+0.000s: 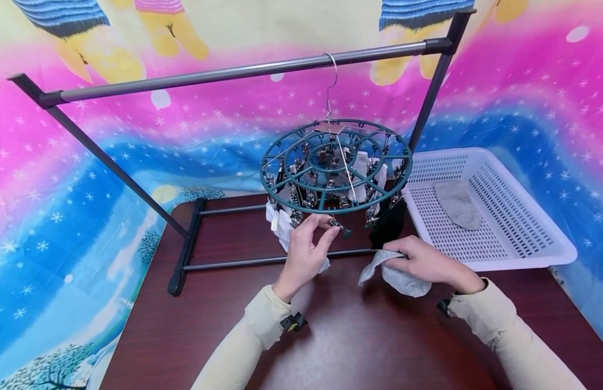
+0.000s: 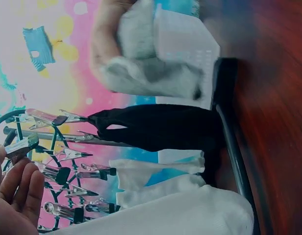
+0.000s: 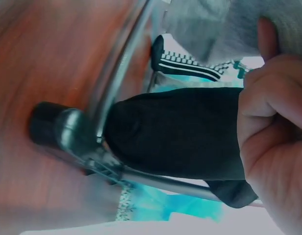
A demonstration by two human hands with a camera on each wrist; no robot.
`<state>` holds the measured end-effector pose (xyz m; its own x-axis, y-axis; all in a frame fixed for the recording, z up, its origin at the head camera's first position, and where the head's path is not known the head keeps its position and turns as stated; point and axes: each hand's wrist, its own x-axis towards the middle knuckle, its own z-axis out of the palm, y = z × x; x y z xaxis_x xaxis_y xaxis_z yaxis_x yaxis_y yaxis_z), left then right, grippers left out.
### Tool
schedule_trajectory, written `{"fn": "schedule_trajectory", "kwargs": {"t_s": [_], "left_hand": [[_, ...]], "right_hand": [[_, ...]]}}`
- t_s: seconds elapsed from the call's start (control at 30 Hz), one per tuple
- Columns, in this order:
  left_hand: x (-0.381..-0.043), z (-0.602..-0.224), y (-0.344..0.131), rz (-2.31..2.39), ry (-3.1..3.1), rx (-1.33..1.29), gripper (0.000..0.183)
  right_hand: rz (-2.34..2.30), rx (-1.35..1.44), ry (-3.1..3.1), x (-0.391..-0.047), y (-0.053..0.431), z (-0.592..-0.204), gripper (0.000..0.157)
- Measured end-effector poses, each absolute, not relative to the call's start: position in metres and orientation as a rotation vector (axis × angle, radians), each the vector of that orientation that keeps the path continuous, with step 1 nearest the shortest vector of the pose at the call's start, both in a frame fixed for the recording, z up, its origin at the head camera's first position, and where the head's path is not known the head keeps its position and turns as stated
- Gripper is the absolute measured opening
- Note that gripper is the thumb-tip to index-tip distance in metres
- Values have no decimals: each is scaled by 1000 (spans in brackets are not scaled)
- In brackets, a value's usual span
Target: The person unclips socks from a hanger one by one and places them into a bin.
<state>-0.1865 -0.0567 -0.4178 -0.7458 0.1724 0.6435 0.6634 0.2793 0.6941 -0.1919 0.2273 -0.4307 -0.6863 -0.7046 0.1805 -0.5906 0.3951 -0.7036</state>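
My left hand [image 1: 305, 252] pinches a metal clip [image 1: 339, 225] at the near rim of a round green sock hanger [image 1: 411, 158]. The clip [image 2: 21, 148] shows between thumb and fingers in the left wrist view. My right hand [image 1: 428, 264] grips a light grey sock [image 1: 404, 280], which droops below the fingers, just right of the left hand. A black sock [image 3: 175, 134] hangs from the hanger close by the right hand. White socks [image 1: 280, 223] hang at its left side, and a black-and-white checked sock [image 3: 190, 66] shows in the right wrist view.
A dark metal rack [image 1: 208, 77] carries the hanger by its wire hook [image 1: 334, 70]. Its lower bars [image 1: 242, 262] lie low over the brown table [image 1: 360, 346]. To the right stands a white basket [image 1: 568, 254] with another grey sock [image 1: 458, 206] in it.
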Motion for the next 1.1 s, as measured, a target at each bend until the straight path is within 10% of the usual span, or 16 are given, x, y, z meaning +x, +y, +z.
{"fn": "schedule_trajectory", "kwargs": {"t_s": [1.1], "left_hand": [[-192, -422, -56, -1448, -2065, -728, 16]], "right_hand": [[-1091, -629, 3081, -244, 292, -334, 12]]}}
